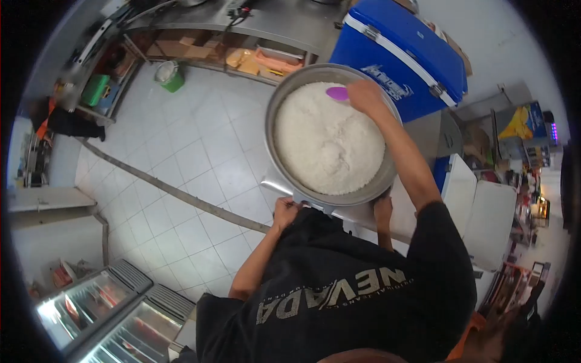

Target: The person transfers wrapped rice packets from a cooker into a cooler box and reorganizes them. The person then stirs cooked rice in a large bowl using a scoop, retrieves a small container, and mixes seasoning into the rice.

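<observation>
My right hand (365, 97) grips a purple scoop (337, 93) over the far right part of a large round metal pot (273, 152). White, grain-like or powdery food (318, 136) fills much of the pot, with a low mound near its middle. My left hand (286, 213) is closed beside the pot's near left edge, by the front of my black shirt (357, 290); what its fingers hold is too small to name. A third hand (382, 210), seemingly another person's, is at the pot's near right side, its fingers partly hidden.
A blue cooler (399, 54) stands behind the pot at the right. A steel table (272, 27) runs along the back, with a green bucket (170, 77) on the tiled floor. Glass-fronted display cases (115, 302) are at the lower left. Another person's dark sleeve (75, 123) shows far left.
</observation>
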`<state>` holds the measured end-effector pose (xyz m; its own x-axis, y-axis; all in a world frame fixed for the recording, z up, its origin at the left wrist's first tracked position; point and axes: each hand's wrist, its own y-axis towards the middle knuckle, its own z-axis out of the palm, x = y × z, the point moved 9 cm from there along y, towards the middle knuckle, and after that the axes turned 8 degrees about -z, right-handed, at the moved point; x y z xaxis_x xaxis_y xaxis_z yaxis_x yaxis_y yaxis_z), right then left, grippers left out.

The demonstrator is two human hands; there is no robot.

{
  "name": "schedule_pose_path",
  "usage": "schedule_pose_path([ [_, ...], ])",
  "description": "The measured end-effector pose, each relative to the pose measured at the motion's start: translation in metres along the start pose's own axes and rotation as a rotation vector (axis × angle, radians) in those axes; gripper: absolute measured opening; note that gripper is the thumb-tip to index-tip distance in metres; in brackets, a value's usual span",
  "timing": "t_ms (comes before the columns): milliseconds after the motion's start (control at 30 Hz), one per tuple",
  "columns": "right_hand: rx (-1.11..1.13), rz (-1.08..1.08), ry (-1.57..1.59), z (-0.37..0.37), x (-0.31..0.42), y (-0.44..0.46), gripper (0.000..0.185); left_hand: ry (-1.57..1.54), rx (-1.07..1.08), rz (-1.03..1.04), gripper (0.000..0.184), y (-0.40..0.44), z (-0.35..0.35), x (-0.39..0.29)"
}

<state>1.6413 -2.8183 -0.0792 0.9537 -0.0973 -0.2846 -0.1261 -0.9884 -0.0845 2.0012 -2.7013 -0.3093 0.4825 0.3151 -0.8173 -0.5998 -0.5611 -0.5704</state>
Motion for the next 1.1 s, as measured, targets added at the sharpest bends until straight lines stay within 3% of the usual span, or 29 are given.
schedule_pose_path([
  [33, 0.004, -0.073, -0.003, 0.019, -0.004, 0.016, 0.019, 0.112, -0.026, -0.057, 0.011, 0.001, -0.005, -0.004],
  [133, 0.088, -0.120, -0.037, 0.007, 0.015, 0.036, 0.017, 0.012, 0.035, -0.014, 0.014, 0.010, -0.008, 0.011],
  [233, -0.002, 0.023, 0.069, -0.067, 0.023, 0.019, 0.016, -0.189, -0.049, 0.065, 0.024, -0.019, -0.052, -0.023],
  [267, -0.049, 0.089, 0.141, -0.085, 0.024, 0.010, 0.017, -0.195, -0.093, 0.004, 0.029, -0.023, -0.072, -0.007],
  [300, -0.241, 0.124, 0.258, -0.109, 0.030, 0.002, 0.021, -0.203, -0.132, -0.053, 0.035, -0.026, -0.097, 0.020],
  [333, -0.163, 0.135, 0.236, -0.092, 0.035, 0.001, 0.022, -0.210, -0.168, -0.107, 0.040, -0.031, -0.123, 0.050],
  [400, -0.038, 0.109, 0.240, -0.071, 0.040, -0.002, 0.021, 0.119, -0.378, -0.290, 0.038, -0.049, -0.187, 0.121],
  [433, 0.018, 0.071, 0.265, -0.067, 0.048, -0.002, 0.020, 0.135, -0.526, -0.281, 0.042, -0.059, -0.217, 0.179],
  [467, -0.005, 0.094, 0.326, -0.077, 0.052, 0.001, 0.021, 0.424, -0.479, -0.392, 0.046, -0.067, -0.241, 0.211],
  [500, -0.028, 0.120, 0.385, -0.092, 0.054, 0.005, 0.022, 0.465, -0.509, -0.379, 0.048, -0.080, -0.260, 0.240],
  [533, -0.044, 0.149, 0.446, -0.105, 0.056, 0.012, 0.023, 0.443, -0.554, -0.492, 0.043, -0.095, -0.283, 0.308],
  [567, -0.039, 0.191, 0.472, -0.115, 0.056, 0.020, 0.023, 0.246, -0.407, -0.647, 0.041, -0.114, -0.292, 0.343],
  [600, -0.037, 0.234, 0.501, -0.124, 0.057, 0.030, 0.023, 0.330, -0.267, -0.710, 0.036, -0.116, -0.298, 0.408],
  [633, -0.037, 0.278, 0.532, -0.129, 0.059, 0.043, 0.023, -0.642, -0.107, -0.725, 0.032, -0.137, -0.297, 0.418],
  [667, -0.065, 0.279, 0.575, -0.135, 0.062, 0.059, 0.024, -0.832, 0.193, -0.248, 0.033, -0.142, -0.297, 0.369],
  [700, -0.090, 0.282, 0.616, -0.139, 0.061, 0.075, 0.025, -0.830, 0.016, -0.536, 0.033, -0.156, -0.326, 0.397],
  [733, -0.107, 0.285, 0.655, -0.142, 0.064, 0.091, 0.025, -0.832, -0.078, -0.640, 0.033, -0.158, -0.354, 0.419],
  [800, -0.045, 0.388, 0.755, -0.146, 0.061, 0.130, 0.028, -1.019, -0.094, -0.686, 0.032, -0.145, -0.403, 0.422],
  [867, -0.106, 0.287, 0.845, -0.153, 0.053, 0.181, 0.030, -1.230, -0.097, -0.728, 0.032, -0.118, -0.450, 0.413],
  [900, -0.137, 0.299, 0.848, -0.161, 0.048, 0.205, 0.030, -0.397, -0.533, -0.836, 0.030, -0.103, -0.505, 0.395],
  [967, -0.198, 0.288, 0.848, -0.174, 0.024, 0.259, 0.030, -0.398, -0.638, -0.792, 0.025, -0.060, -0.563, 0.337],
  [1067, -0.327, 0.298, 0.840, -0.190, -0.024, 0.340, 0.031, -0.373, -0.582, -0.580, 0.037, 0.016, -0.626, 0.264],
  [1100, -0.361, 0.298, 0.783, -0.208, -0.031, 0.361, 0.032, -0.384, -0.608, -0.519, 0.030, 0.038, -0.643, 0.243],
])
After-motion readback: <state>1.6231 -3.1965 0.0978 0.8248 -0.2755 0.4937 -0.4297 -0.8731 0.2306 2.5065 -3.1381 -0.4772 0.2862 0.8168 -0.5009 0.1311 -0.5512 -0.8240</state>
